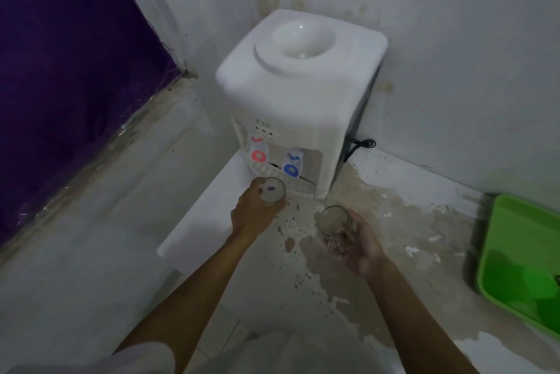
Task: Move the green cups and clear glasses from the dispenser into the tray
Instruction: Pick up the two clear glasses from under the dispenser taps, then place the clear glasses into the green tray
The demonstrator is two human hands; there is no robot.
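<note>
With each of the hands wrapped round a clear glass, left hand (253,210) on the glass by the taps (272,190) and right hand (359,248) on the second glass (333,220), both loads sit clear of the dispenser (300,94), likely ready for the green tray (497,240) at 3 o'clock.

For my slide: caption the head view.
Each hand holds a clear glass before the dispenser; green tray at right.

L hand (253,210) wraps a clear glass (272,191) w/ a purple mark at its bottom, held just below the red tap (258,152) of the white dispenser (300,94). R hand (360,248) grips a second clear glass (333,220), tilted, mouth toward camera, near the dispenser's front corner. Blue tap (292,166) sits above & between both hands. Green tray (515,252) lies well to the right of the R hand, on the stained table (378,252).
</note>
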